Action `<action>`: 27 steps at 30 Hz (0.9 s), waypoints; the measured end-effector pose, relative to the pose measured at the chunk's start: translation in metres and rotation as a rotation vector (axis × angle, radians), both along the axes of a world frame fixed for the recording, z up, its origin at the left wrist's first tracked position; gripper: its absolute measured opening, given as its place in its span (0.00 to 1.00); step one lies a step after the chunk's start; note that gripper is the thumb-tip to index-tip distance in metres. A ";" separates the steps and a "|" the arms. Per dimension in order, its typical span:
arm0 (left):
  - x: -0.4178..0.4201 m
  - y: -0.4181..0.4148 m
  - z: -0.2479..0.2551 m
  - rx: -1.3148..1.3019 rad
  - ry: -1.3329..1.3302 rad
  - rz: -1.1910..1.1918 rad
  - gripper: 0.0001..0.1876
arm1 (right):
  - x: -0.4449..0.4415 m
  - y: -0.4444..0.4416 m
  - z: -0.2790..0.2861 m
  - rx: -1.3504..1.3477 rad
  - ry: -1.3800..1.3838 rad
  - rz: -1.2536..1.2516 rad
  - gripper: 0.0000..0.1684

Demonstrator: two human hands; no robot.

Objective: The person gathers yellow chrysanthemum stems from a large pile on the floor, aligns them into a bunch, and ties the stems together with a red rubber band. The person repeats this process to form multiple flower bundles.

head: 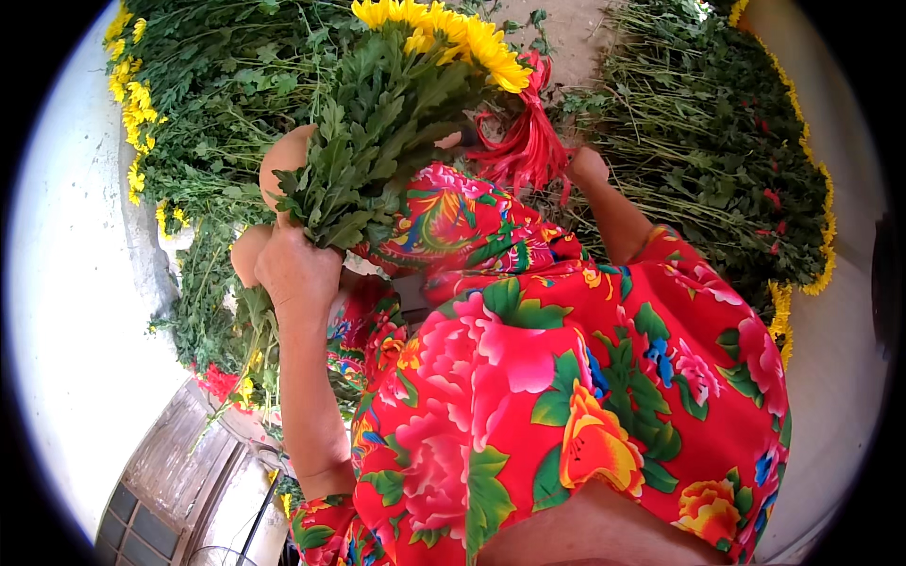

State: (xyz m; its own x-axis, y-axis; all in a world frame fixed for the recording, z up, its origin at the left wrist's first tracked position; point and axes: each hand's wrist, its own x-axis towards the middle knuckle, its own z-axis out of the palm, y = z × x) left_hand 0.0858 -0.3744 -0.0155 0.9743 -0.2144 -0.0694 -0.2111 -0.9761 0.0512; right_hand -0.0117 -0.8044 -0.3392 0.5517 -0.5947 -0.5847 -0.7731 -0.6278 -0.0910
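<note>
My left hand (297,269) is closed around the lower part of a bunch of yellow chrysanthemums (375,127). The bunch slants up and to the right, its green leaves below and its yellow heads (460,39) at the top. Right of these blooms hangs a bundle of thin red strips (527,141), knotted near its upper end. My right hand (589,168) is curled at the right edge of the strips and grips some of them; its fingertips are partly hidden. Under the bunch is my leg in red floral cloth (460,219).
Long heaps of cut chrysanthemums (233,92) lie to the left, with more (694,156) to the right, blooms facing outward. Pale walls (78,233) stand on both sides. Loose leaves lie on bare floor (580,42) between the heaps. A wooden door (177,453) is at lower left.
</note>
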 end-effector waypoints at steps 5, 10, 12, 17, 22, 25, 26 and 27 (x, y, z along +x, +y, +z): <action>0.001 -0.003 0.004 -0.026 0.018 -0.024 0.24 | -0.053 -0.040 -0.083 0.164 -0.117 -0.183 0.23; -0.001 -0.001 0.007 -0.060 0.069 0.085 0.21 | -0.043 -0.031 -0.034 0.888 -0.516 -0.821 0.12; 0.001 0.003 0.000 -0.068 0.012 -0.001 0.21 | -0.047 -0.030 -0.019 1.114 -0.713 -0.932 0.10; 0.003 0.004 -0.003 -0.045 -0.001 -0.013 0.20 | -0.045 -0.031 0.002 0.761 -0.415 -0.507 0.18; 0.005 0.000 -0.003 -0.047 0.030 0.012 0.14 | -0.023 -0.044 0.026 0.459 -0.461 -0.085 0.13; 0.006 0.001 -0.009 -0.049 0.028 0.031 0.11 | -0.004 -0.048 0.038 0.482 -0.406 -0.163 0.18; 0.006 0.002 -0.010 -0.048 0.018 0.030 0.11 | 0.000 -0.044 0.046 0.634 -0.433 -0.301 0.17; 0.006 0.001 -0.011 -0.050 0.009 0.026 0.11 | 0.002 -0.046 0.046 0.738 -0.442 -0.359 0.16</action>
State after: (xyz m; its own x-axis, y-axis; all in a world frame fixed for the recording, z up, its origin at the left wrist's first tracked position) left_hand 0.0917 -0.3730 -0.0269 0.9790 -0.1922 -0.0685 -0.1848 -0.9775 0.1016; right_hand -0.0101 -0.8499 -0.2933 0.6693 -0.3344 -0.6635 -0.7097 -0.0234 -0.7041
